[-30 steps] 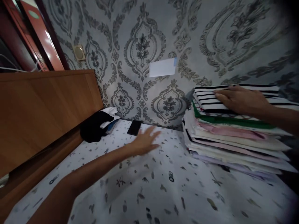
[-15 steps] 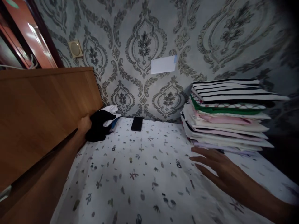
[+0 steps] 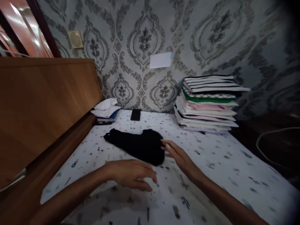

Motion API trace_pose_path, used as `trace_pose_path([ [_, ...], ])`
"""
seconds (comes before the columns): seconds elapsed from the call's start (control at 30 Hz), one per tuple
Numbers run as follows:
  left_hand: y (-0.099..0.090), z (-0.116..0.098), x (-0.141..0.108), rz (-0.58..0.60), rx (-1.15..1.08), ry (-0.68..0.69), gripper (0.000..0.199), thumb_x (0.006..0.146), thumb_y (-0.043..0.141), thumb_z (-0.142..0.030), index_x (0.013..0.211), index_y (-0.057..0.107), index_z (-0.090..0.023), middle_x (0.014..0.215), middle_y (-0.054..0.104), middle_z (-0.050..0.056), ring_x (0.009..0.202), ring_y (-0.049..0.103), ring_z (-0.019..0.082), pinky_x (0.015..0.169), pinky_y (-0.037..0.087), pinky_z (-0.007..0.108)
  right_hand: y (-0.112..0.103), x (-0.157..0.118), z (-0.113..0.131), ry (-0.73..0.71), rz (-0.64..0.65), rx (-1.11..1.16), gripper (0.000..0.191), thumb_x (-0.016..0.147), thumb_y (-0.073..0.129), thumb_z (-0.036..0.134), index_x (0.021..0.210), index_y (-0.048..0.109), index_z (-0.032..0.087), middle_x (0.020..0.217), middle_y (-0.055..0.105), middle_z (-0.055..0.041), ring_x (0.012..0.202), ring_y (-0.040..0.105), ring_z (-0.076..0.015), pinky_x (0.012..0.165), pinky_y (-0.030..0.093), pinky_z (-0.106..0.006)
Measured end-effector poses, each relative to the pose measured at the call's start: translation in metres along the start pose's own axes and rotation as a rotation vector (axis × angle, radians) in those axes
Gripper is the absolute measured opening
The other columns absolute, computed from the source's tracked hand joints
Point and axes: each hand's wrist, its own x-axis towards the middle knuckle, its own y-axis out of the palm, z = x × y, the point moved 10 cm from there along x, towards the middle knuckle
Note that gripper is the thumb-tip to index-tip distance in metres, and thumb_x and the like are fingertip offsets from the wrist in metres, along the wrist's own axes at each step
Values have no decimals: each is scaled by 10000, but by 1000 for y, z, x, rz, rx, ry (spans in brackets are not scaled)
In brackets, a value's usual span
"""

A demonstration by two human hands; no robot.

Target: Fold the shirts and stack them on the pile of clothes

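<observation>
A black cloth garment (image 3: 140, 145) lies loosely bunched on the patterned sheet (image 3: 201, 200) in front of me. My right hand (image 3: 178, 156) is at the garment's right edge, its fingertips against or just beside the cloth and its fingers apart; whether they pinch a bit of it is hard to see. Below the garment, nearer to me, my left hand (image 3: 132, 173) hovers over the sheet with thumb and fingers apart and nothing between them.
A tall stack of folded clothes (image 3: 206, 106) stands at the right by the wall. A smaller folded pile (image 3: 106, 109) sits against the wooden board (image 3: 51, 100) on the left. Near the wall lies a dark phone (image 3: 135, 114). A cable (image 3: 260, 137) curves at far right.
The black garment has come off the left pile onto the middle of the sheet. My left hand has moved right and towards me, off the pile; my right hand has moved left to the garment.
</observation>
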Motion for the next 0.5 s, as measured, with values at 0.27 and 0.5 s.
trace_pose_path([
  [0.27,-35,98,-59,-369,74,-439,283,956,432,-333,1093,647,-210,1024,708,56,933,652,214,803,511,307,17,-47,-11,-185,-36,-397,442,967,446,517,1304,568,258,1419,506,-146,1348,487,-310,1042,488,-511],
  [0.5,-84,183,-103,-468,599,-864,570,768,482,-118,1330,522,-206,1393,555,132,1316,481,319,1031,428,485,53,18,26,-366,42,-814,602,863,537,244,1449,440,148,1612,284,-196,1516,187,-341,1177,248,-576],
])
